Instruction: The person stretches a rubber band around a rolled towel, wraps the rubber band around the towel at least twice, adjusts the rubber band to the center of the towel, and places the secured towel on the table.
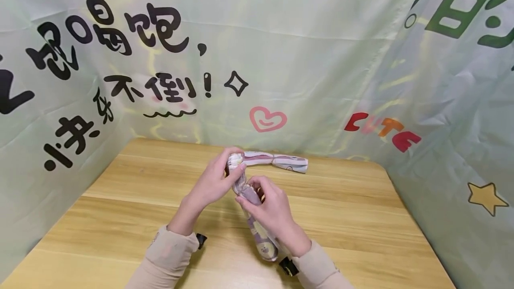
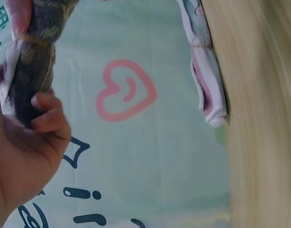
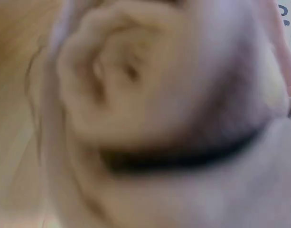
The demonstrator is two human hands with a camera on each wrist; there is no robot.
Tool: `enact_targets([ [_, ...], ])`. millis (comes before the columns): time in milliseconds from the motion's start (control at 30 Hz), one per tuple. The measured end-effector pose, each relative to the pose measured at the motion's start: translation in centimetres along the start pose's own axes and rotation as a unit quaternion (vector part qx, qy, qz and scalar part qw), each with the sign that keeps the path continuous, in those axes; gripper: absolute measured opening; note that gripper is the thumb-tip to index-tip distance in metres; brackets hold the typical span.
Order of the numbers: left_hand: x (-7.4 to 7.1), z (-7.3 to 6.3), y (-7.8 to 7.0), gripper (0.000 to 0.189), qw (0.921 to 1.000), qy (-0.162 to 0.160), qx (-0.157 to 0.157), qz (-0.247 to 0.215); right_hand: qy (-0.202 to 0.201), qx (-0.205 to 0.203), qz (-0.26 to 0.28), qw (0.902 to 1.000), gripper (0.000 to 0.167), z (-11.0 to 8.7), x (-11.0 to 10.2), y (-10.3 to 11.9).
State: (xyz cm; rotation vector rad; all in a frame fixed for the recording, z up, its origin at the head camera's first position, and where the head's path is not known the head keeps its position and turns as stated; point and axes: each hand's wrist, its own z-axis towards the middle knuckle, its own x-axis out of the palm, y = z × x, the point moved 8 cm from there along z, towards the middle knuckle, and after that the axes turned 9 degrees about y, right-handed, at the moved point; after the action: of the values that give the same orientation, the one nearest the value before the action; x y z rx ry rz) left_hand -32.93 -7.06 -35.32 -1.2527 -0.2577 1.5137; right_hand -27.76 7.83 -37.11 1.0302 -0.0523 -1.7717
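A rolled towel (image 1: 259, 235), greyish purple with pale printed patches, slants between both hands above the table. My left hand (image 1: 213, 181) grips its far end, fingers curled round it in the left wrist view. My right hand (image 1: 275, 206) holds the towel's middle between thumb and fingers. A thin brownish band (image 2: 37, 41) circles the roll between the two hands, and right-hand fingertips (image 2: 19, 19) touch the towel beside it. The right wrist view is blurred and filled by the coiled end of the roll (image 3: 117, 90).
Behind the hands, a second rolled towel (image 1: 291, 163), white and pink with a band round its middle, lies near the back edge of the wooden table (image 1: 345, 226). A printed cloth backdrop (image 1: 321, 79) rises behind and along both sides.
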Motion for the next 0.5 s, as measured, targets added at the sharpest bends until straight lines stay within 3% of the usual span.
enact_targets([
  [167,-0.2,0.0,-0.1,0.013,0.9977,-0.021,0.023,-0.06,0.033,-0.028,0.091,0.9948,0.027,0.1,0.5,0.3],
  [267,-0.3,-0.1,-0.2,0.009,0.9955,-0.028,0.025,-0.087,0.03,-0.065,0.135,0.9883,0.018,0.2,0.4,0.8],
  [500,0.3,-0.1,-0.6,0.011,0.9816,-0.039,0.029,-0.184,-0.032,-0.156,0.114,0.9806,0.025,0.3,-1.0,2.3],
])
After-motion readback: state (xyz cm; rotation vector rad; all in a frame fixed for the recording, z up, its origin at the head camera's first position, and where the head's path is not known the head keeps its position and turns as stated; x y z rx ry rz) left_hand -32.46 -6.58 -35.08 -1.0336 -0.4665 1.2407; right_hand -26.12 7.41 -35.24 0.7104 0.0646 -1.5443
